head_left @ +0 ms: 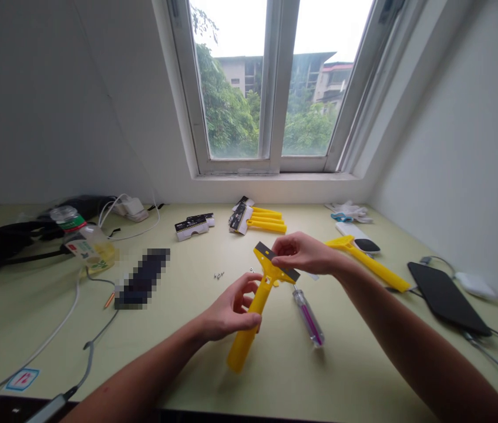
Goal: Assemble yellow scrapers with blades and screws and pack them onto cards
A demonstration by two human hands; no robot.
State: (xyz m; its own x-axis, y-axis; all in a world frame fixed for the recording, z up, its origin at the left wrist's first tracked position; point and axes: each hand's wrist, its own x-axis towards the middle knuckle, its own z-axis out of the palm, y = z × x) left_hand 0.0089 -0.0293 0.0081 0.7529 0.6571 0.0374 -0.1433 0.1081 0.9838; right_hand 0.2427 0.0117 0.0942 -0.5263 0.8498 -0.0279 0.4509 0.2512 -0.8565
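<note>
My left hand (230, 311) is wrapped round the handle of a yellow scraper (242, 346), which is tilted with its wide head up and away from me. A dark flat blade (263, 251) lies across that head. My right hand (306, 252) is closed, its fingertips pinching the blade near its middle; the fingers partly cover it. Just right of the handle, a screwdriver (309, 318) with a clear and purple grip lies on the table. Several small screws (218, 275) are scattered beyond my left hand. Another yellow scraper (379, 269) rests beyond my right forearm.
Several yellow scrapers (269, 221) with boxed heads lie at the back, beside black-and-white boxes (191, 227). A phone (447, 296) with cables and white gloves (350, 211) are on the right. On the left are a plastic bottle (93, 244), cables and a pixelated dark object (143, 279).
</note>
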